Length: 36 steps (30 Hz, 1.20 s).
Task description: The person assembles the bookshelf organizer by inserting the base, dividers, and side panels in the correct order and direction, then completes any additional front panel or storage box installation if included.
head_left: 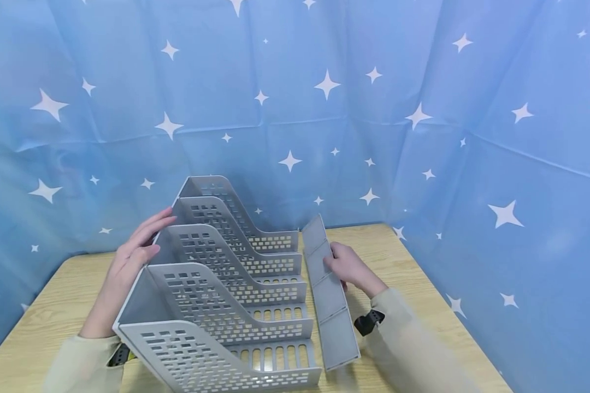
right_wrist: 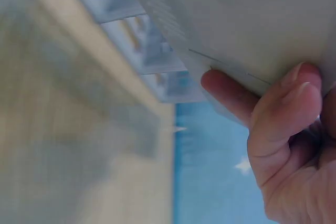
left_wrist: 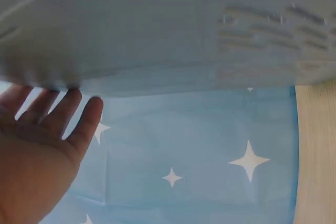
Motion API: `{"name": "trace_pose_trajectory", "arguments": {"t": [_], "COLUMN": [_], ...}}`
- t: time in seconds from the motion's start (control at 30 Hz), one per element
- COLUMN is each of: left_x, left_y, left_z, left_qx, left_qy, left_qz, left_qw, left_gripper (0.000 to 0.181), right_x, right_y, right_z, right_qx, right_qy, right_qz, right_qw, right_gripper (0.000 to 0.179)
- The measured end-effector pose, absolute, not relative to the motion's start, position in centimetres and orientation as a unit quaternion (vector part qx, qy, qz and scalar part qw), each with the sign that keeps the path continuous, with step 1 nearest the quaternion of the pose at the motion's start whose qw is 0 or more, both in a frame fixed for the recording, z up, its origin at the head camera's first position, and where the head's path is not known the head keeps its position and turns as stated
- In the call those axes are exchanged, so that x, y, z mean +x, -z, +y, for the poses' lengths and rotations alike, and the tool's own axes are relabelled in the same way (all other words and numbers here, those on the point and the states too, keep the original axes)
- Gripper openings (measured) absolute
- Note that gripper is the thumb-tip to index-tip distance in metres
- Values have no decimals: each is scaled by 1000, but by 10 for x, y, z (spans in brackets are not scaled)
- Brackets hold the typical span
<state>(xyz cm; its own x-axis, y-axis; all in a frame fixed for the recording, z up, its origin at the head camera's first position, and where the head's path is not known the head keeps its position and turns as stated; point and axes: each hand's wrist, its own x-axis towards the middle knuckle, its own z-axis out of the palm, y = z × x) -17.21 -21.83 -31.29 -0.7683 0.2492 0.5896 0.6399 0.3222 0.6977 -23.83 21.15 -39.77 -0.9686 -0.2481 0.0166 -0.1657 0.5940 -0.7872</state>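
A grey plastic magazine file rack (head_left: 145,300) with several upright, slotted dividers stands on the table, its low front facing right in the head view. My left hand (head_left: 128,267) rests straight fingers against the rack's tall back edge; in the left wrist view, the fingertips touch the grey wall (left_wrist: 157,40). Right of the rack, my right hand (head_left: 351,267) grips a long grey panel (head_left: 335,311) by its right edge. Thin lines cross the panel's face, and it leans at a tilt, apart from the rack's front. The right wrist view shows thumb and fingers (right_wrist: 286,111) on the panel.
The light wood table (head_left: 403,284) reaches back to a blue curtain (head_left: 295,125) with white stars, which hangs behind and along the right side. A dark band (head_left: 369,322) sits on the right wrist.
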Motion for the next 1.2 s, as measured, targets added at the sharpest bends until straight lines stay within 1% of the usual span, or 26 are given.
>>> {"name": "trace_pose_trajectory", "arguments": {"t": [0.13, 0.2, 0.3, 0.5, 0.7, 0.87, 0.97, 1.2], "left_x": [-175, -176, -179, -180, -180, -177, -175, -175], "left_y": [315, 315, 314, 314, 317, 320, 321, 320], "left_z": [-216, -214, -213, -212, -212, -213, -212, -211], "left_qx": [-293, -295, -296, -294, -296, -293, -292, -300], "left_qy": [525, 533, 538, 539, 540, 532, 533, 540], "left_qz": [-770, -761, -758, -759, -756, -760, -760, -753], "left_qw": [216, 221, 220, 219, 221, 230, 230, 228], "left_gripper": [48, 49, 49, 49, 49, 49, 49, 49], "right_x": [-239, -239, -240, -243, -247, -252, -253, -252], "right_y": [381, 376, 373, 370, 357, 347, 342, 337], "right_z": [209, 208, 208, 206, 198, 185, 178, 172], "right_qx": [-131, -133, -132, -148, -166, -169, -166, -160], "right_qy": [428, 420, 411, 392, 353, 308, 287, 283], "right_qz": [892, 895, 900, 905, 916, 929, 935, 937], "right_qw": [62, 66, 66, 72, 90, 115, 126, 131], "right_gripper": [34, 32, 28, 29, 29, 22, 21, 21]}}
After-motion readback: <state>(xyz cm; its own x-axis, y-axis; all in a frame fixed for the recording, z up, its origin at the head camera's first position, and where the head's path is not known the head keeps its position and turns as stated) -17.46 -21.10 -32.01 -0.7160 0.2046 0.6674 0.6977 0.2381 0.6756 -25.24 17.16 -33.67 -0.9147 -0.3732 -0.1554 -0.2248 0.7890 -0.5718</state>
